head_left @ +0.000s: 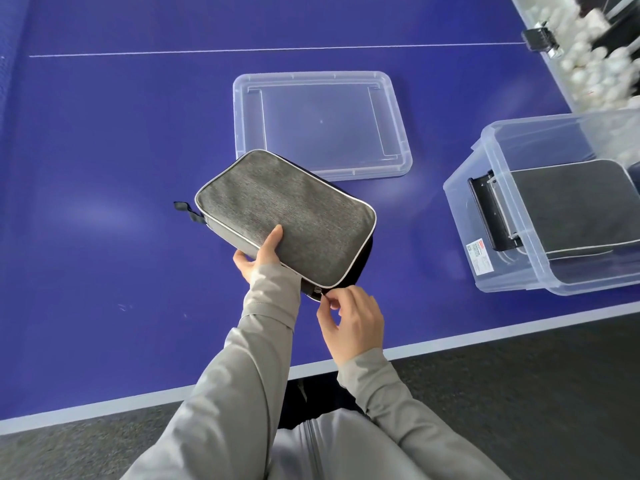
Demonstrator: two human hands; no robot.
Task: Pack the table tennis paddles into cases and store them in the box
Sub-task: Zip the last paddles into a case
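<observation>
Presently, head view, one entry per item.

Item: grey case (285,216), rectangular, pale piping round the edge, dark underside, small dark loop at its far-left corner. Position: raised at a tilt over the blue table (104,168), just near of the lid. Contents hidden; no paddle shows anywhere in view.

Item: left hand (258,256). Grips the case's near-left edge, thumb laid on the grey top, fingers curled beneath.

Item: right hand (349,320). Fingertips pinch the zip pull (318,292) at the case's near corner. How much of the zip is closed cannot be told.

Item: clear box (512,233), open, on the table's right side, well apart from the held case. Holds a second grey case (571,209) lying flat inside.

Item: clear lid (322,123), off the box, flat on the table beyond the held case.

Item: further clear container with white balls (599,64), blurred, at the far right.

Progress, as a judgement: one case appears stored; the held case is at the zipping stage. Left to do: finish the zip, place this case in the box, and probably fit the lid. Whether more paddles wait cannot be told.
</observation>
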